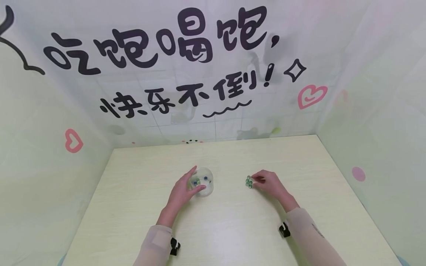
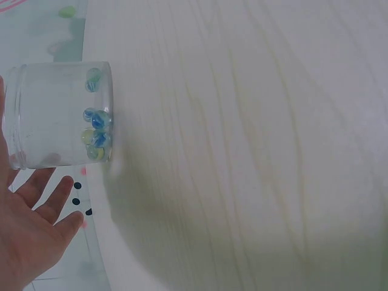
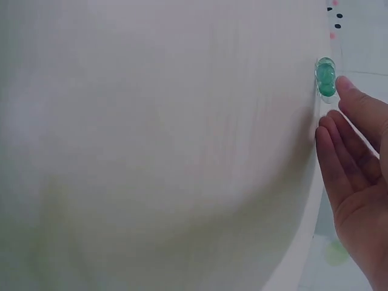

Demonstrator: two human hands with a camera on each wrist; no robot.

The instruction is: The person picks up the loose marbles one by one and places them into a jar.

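Just left of the middle of the head view, a clear jar (image 1: 203, 182) stands upright on the pale table (image 1: 226, 229), and the left hand (image 1: 181, 191) curves round its side: that grip is closed on the jar, thumb on the near side, index finger on the far one. In the left wrist view, blue, green and yellowish marbles (image 2: 98, 124) lie at the jar's bottom, at the upper left of the frame. Right of centre in the head view, a small cluster of green marbles (image 1: 249, 182) sits on the table. The right hand (image 1: 270, 183) is at its right edge, its grip parted, thumb and fingers slightly bent; whether the fingertips touch the marbles I cannot tell. Large black lettering (image 1: 195, 35) crosses the backdrop at the top.
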